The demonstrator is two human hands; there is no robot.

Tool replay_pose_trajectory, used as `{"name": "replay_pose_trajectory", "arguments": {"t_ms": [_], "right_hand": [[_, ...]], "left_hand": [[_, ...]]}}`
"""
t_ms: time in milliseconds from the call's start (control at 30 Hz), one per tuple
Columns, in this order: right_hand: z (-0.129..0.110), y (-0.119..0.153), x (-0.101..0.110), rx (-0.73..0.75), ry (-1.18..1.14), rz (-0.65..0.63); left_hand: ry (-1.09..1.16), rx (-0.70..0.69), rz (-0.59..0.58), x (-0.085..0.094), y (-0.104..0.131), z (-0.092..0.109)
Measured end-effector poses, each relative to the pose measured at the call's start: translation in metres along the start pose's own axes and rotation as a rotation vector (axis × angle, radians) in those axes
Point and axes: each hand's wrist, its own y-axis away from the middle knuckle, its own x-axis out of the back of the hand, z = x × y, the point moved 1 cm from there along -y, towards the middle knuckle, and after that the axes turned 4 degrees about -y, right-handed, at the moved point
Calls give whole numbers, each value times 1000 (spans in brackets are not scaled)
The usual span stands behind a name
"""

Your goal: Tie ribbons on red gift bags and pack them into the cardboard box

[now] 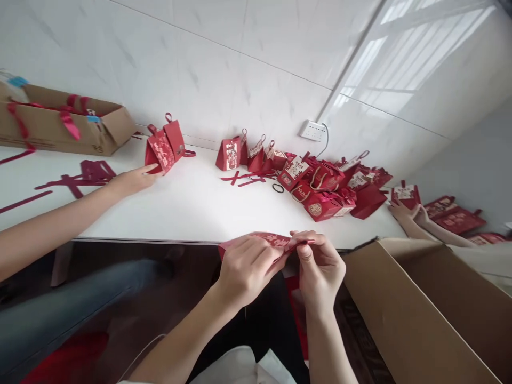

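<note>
Just off the table's front edge, my left hand (250,266) is wrapped round a red printed gift box (272,238), its fingers covering much of it. Beside it, my right hand (320,266) pinches a dark red ribbon (304,243) between thumb and forefinger at the box's right end. Both hands are closed and nearly touching. The lower part of the box is hidden behind my left hand. Beyond them on the table lie loose red ribbon strips (248,177) and a black ring (278,188).
Finished-looking red gift boxes (328,205) crowd the white table (192,213) at right. A co-worker's hand (138,178) holds red boxes (166,146) at left; another person's hands (406,216) work far right. Cardboard boxes stand back left (60,130) and front right (400,298).
</note>
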Motion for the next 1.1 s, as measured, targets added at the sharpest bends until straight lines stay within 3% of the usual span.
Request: {"name": "replay_pose_trajectory", "arguments": {"t_ms": [100,200,300,400,500,600,733,833,1000,1100], "right_hand": [[3,3,18,23,-161,156],[21,-6,38,-47,-331,130],[45,-15,47,-171,-274,50],[51,-14,48,-171,-218,99],[33,-8,55,-150,-175,88],[5,-6,71,-120,64,54],[-19,-12,82,-80,336,-30],[-25,-18,80,-145,329,-123],[-28,-27,80,-253,289,-277],[-31,-28,83,-263,303,-297]], "left_hand": [[193,11,-107,0,12,30],[495,-86,-264,-8,36,65],[542,-210,-279,-25,63,92],[513,-185,-274,-33,75,103],[596,14,-350,-24,69,97],[763,390,-455,-16,58,79],[914,755,-508,-24,48,53],[925,828,-471,-31,46,43],[915,779,-444,-31,48,39],[940,772,-437,-32,47,39]]}}
